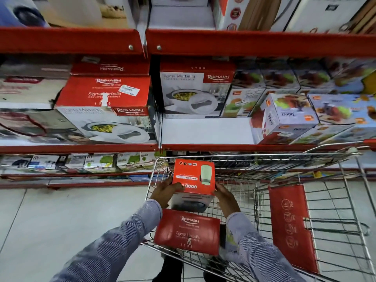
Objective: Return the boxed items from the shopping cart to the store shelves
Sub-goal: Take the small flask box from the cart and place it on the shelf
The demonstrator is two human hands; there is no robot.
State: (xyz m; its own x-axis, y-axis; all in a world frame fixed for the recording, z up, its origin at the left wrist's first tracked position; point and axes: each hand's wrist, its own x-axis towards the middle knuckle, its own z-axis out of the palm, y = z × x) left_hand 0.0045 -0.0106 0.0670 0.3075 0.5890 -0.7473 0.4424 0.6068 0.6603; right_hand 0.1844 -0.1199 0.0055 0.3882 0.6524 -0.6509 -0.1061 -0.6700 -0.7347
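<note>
I hold a small red box [193,176] with a pale jug pictured on it, lifted above the wire shopping cart [335,226]. My left hand [165,192] grips its left side and my right hand [225,198] grips its right side. Below it in the cart lies a red Rishabh casserole box [188,231], and a juicer box [231,246] peeks out beside my right sleeve. The middle shelf [205,132] right ahead has a bare white patch between a casserole box [195,92] and juicer boxes [284,117].
Red shelves run across the view at three heights. Two stacked casserole boxes [103,106] fill the left bay. The low shelf [81,163] holds several small boxes. The cart's red child-seat flap [293,226] stands at the right. Pale floor tiles lie at the left.
</note>
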